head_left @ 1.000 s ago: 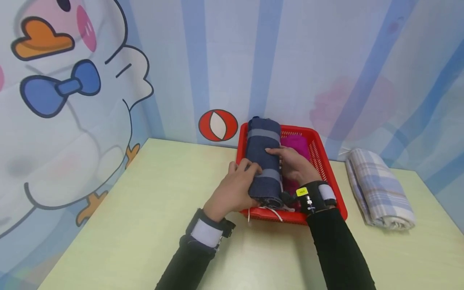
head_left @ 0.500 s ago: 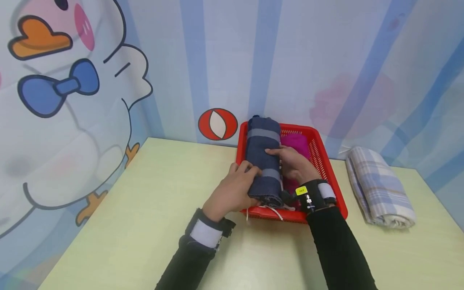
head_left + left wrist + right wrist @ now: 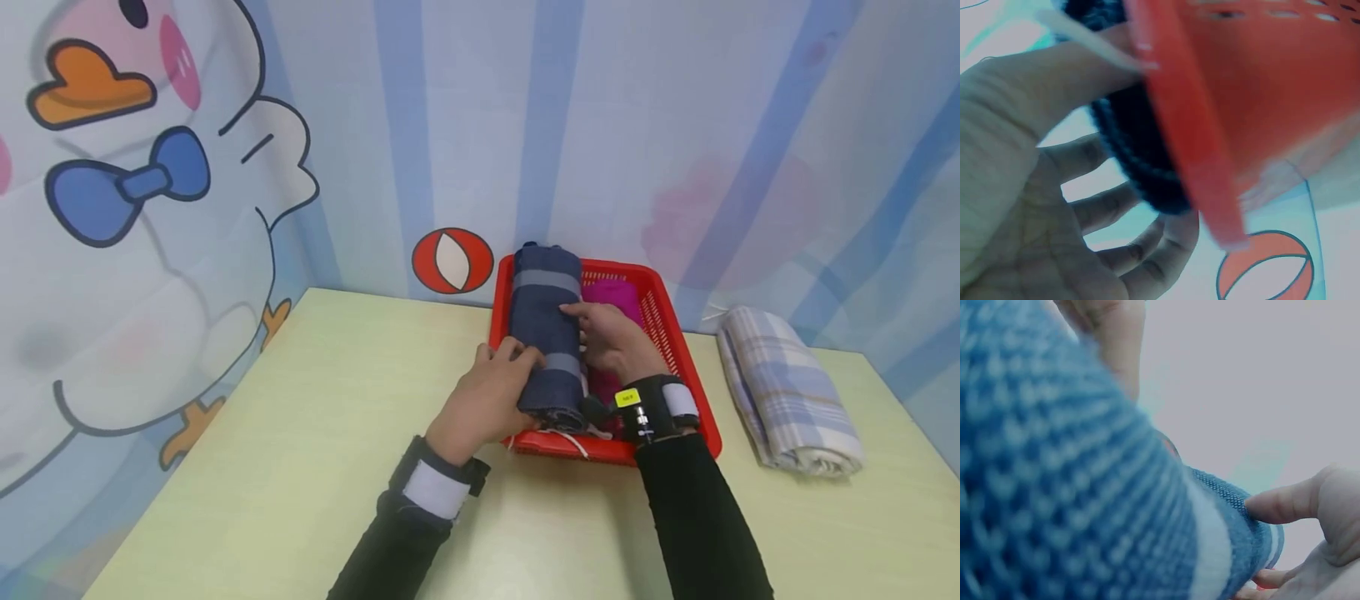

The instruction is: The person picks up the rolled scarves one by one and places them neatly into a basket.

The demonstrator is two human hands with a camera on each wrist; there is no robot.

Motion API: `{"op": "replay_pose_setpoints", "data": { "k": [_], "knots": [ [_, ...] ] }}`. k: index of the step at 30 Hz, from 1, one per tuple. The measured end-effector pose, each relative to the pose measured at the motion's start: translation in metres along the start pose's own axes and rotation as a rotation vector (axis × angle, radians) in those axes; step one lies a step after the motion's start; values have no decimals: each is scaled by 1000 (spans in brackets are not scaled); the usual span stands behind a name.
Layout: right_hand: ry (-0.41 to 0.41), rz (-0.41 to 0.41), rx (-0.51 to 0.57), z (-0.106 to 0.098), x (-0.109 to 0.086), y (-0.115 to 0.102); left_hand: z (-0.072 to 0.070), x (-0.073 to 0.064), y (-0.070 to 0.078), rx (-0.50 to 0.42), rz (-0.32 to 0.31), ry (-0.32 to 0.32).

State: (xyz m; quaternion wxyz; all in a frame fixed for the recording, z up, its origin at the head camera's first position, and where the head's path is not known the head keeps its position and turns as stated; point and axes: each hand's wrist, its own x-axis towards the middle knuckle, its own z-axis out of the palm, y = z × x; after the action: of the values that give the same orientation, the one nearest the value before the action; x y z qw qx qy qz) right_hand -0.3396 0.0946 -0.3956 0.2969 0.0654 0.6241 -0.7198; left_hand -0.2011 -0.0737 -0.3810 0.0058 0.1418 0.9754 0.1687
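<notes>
A navy rolled cloth with grey stripes lies lengthwise in the left part of a red plastic basket. My left hand holds the roll's near left side, fingers curled over it and thumb low at the near end by the basket rim. From the right, my right hand grips the roll; in the right wrist view its thumb presses on the striped cloth with fingers beneath. A magenta cloth sits in the basket at right, partly hidden by my right hand. White strings hang at the front rim.
A folded plaid cloth, white and blue, lies right of the basket on the pale yellow table. Behind stands a striped blue backdrop with a cartoon bird, close to the basket's back edge.
My right thumb has slid slightly to the right on the navy roll. The roll, the basket and my left hand stay nearly in place.
</notes>
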Motion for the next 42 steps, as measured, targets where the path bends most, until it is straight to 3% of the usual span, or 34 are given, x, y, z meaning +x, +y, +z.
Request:
{"op": "replay_pose_setpoints", "data": {
  "k": [6,12,19,31,42],
  "knots": [
    [124,-47,85,-4,-4,-2,-4,-2,2,12,39,-1],
    [233,-148,103,-7,-20,-3,-6,-5,2,-142,57,20],
    [245,-292,110,-6,-40,0,-6,-3,7,-200,77,96],
    [204,-399,229,-14,-66,15,-11,-4,10,-344,124,209],
    [177,-446,101,-8,-85,23,-11,-4,7,-461,207,330]
  ]
}}
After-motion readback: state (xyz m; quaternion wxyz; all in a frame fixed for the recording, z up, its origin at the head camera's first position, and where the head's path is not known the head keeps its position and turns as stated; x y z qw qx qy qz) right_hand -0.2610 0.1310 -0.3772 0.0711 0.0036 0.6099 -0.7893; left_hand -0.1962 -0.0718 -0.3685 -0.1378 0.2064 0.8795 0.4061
